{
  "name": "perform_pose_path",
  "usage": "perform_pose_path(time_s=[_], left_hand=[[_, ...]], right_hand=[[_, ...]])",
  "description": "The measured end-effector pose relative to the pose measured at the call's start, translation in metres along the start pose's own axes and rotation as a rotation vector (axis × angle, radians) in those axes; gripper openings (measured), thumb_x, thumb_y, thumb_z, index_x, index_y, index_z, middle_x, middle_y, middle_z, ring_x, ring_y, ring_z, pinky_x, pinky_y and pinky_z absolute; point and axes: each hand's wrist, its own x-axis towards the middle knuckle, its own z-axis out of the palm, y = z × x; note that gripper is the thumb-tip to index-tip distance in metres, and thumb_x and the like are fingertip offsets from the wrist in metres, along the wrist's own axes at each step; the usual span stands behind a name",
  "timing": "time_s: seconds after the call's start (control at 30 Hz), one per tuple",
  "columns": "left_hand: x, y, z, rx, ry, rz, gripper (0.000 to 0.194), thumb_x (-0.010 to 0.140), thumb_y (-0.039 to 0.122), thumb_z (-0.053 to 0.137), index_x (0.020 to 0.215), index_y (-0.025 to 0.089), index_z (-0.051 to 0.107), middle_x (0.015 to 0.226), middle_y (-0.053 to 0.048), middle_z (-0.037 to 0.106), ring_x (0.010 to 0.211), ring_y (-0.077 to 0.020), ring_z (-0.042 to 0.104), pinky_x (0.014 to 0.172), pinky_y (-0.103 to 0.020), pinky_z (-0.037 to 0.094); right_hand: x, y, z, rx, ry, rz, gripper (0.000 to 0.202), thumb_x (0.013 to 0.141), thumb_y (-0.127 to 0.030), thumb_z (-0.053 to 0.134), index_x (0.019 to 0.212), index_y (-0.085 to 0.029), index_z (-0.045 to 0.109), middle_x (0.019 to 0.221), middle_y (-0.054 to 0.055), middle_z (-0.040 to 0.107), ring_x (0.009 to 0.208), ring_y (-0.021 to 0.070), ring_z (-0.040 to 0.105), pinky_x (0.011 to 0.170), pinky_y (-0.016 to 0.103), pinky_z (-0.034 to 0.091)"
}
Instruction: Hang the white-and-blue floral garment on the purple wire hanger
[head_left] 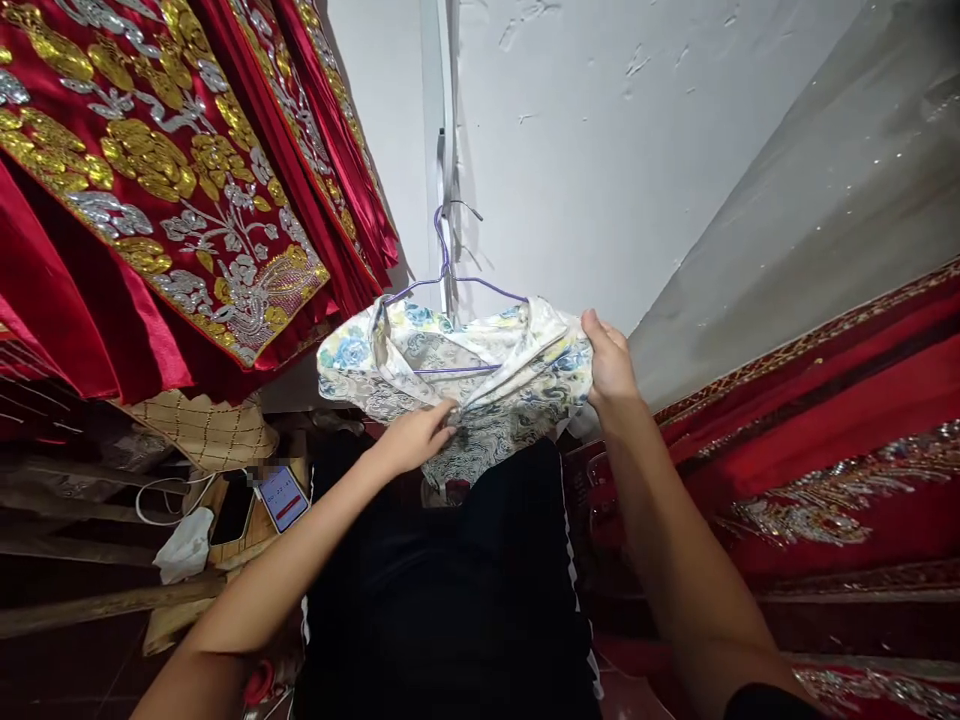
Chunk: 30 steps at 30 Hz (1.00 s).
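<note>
A floral shirt (495, 425), white with blue and yellow flowers and dark swirls, hangs in front of me on a purple hanger (487, 287). The hanger's hook sits on a metal bracket (448, 160) on the wall. My left hand (420, 437) pinches the front of the shirt at the bottom of the neckline. With my right hand (611, 360) I grip the shirt at its right shoulder edge, thumb on top; the other fingers are partly hidden. The lower part of the shirt drops toward my dark clothing.
Red embroidered garments (172, 170) hang at upper left, and a red beaded garment (825, 480) with sheer white fabric (810, 220) fills the right. On a wooden stool at lower left lie a phone showing a timer (283, 497), a dark phone (231, 510) and white tissue (185, 545).
</note>
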Motion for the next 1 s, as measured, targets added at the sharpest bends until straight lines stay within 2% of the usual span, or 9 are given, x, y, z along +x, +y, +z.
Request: perform_pose_path(time_s=[0.07, 0.13, 0.27, 0.33, 0.43, 0.5, 0.73, 0.87, 1.0], left_hand=[[0.002, 0.000, 0.022, -0.042, 0.025, -0.002, 0.026, 0.100, 0.037, 0.044, 0.115, 0.023, 0.058, 0.087, -0.006, 0.068, 0.080, -0.0236, 0.065, 0.068, -0.030, 0.043], [0.000, 0.001, 0.041, -0.119, 0.088, -0.021, 0.025, 0.101, 0.036, 0.039, 0.097, 0.021, 0.059, 0.082, -0.006, 0.066, 0.077, -0.0233, 0.063, 0.068, -0.030, 0.043], [-0.007, 0.004, 0.065, -0.373, 0.271, -0.092, 0.027, 0.103, 0.034, 0.036, 0.092, 0.021, 0.057, 0.082, -0.007, 0.067, 0.079, -0.0231, 0.066, 0.071, -0.032, 0.046], [-0.008, 0.006, 0.070, -0.457, 0.314, -0.098, 0.024, 0.102, 0.033, 0.039, 0.096, 0.021, 0.059, 0.084, -0.007, 0.069, 0.081, -0.0231, 0.067, 0.074, -0.033, 0.047], [-0.008, 0.008, 0.073, -0.462, 0.323, -0.082, 0.020, 0.101, 0.029, 0.043, 0.100, 0.021, 0.061, 0.086, -0.007, 0.069, 0.082, -0.0231, 0.068, 0.074, -0.032, 0.048], [-0.008, 0.008, 0.072, -0.441, 0.325, -0.082, 0.020, 0.100, 0.028, 0.044, 0.103, 0.021, 0.062, 0.087, -0.008, 0.069, 0.082, -0.0234, 0.067, 0.074, -0.032, 0.048], [-0.010, 0.002, 0.062, -0.374, 0.366, -0.074, 0.022, 0.100, 0.026, 0.044, 0.107, 0.021, 0.064, 0.093, -0.009, 0.063, 0.089, -0.0239, 0.061, 0.078, -0.033, 0.045], [-0.009, 0.002, 0.057, -0.337, 0.368, -0.096, 0.019, 0.099, 0.024, 0.046, 0.102, 0.020, 0.064, 0.089, -0.008, 0.060, 0.085, -0.0232, 0.059, 0.076, -0.033, 0.044], [-0.009, 0.012, 0.058, -0.512, 0.360, -0.055, 0.020, 0.098, 0.024, 0.047, 0.110, 0.021, 0.062, 0.089, -0.007, 0.063, 0.083, -0.0207, 0.061, 0.074, -0.031, 0.045]], right_hand=[[-0.004, 0.009, 0.001, -0.044, 0.088, -0.057, 0.041, 0.084, -0.062, 0.062, 0.084, -0.021, 0.063, 0.082, 0.006, 0.067, 0.092, 0.0254, 0.067, 0.078, 0.037, 0.055], [-0.017, 0.019, 0.001, -0.167, 0.273, -0.142, 0.036, 0.085, -0.055, 0.060, 0.088, -0.019, 0.062, 0.090, 0.007, 0.067, 0.093, 0.0237, 0.065, 0.081, 0.037, 0.053], [-0.079, 0.050, 0.011, -0.436, 0.715, -0.148, 0.025, 0.084, -0.040, 0.053, 0.098, -0.020, 0.060, 0.108, 0.009, 0.062, 0.092, 0.0214, 0.061, 0.083, 0.036, 0.050], [-0.118, 0.071, 0.027, -0.408, 0.595, -0.034, 0.019, 0.085, -0.038, 0.048, 0.092, -0.022, 0.056, 0.093, 0.006, 0.061, 0.085, 0.0214, 0.060, 0.078, 0.036, 0.050], [-0.162, 0.097, 0.057, -0.372, -0.202, 0.141, 0.017, 0.077, -0.031, 0.058, 0.091, -0.022, 0.055, 0.086, 0.005, 0.061, 0.080, 0.0212, 0.061, 0.071, 0.034, 0.051], [-0.174, 0.105, 0.073, -0.430, -0.439, 0.154, 0.020, 0.074, -0.029, 0.062, 0.092, -0.022, 0.056, 0.093, 0.006, 0.062, 0.085, 0.0223, 0.062, 0.073, 0.034, 0.051], [-0.169, 0.100, 0.085, -0.446, -0.412, 0.146, 0.015, 0.089, -0.034, 0.050, 0.084, -0.022, 0.059, 0.082, 0.005, 0.067, 0.079, 0.0220, 0.064, 0.074, 0.034, 0.049], [-0.169, 0.101, 0.089, -0.414, -0.328, 0.150, 0.015, 0.088, -0.037, 0.053, 0.086, -0.022, 0.057, 0.088, 0.007, 0.068, 0.078, 0.0220, 0.065, 0.071, 0.034, 0.050], [-0.171, 0.100, 0.093, -0.411, -0.217, 0.175, 0.015, 0.084, -0.034, 0.057, 0.092, -0.022, 0.054, 0.090, 0.007, 0.067, 0.077, 0.0217, 0.064, 0.066, 0.032, 0.049]])
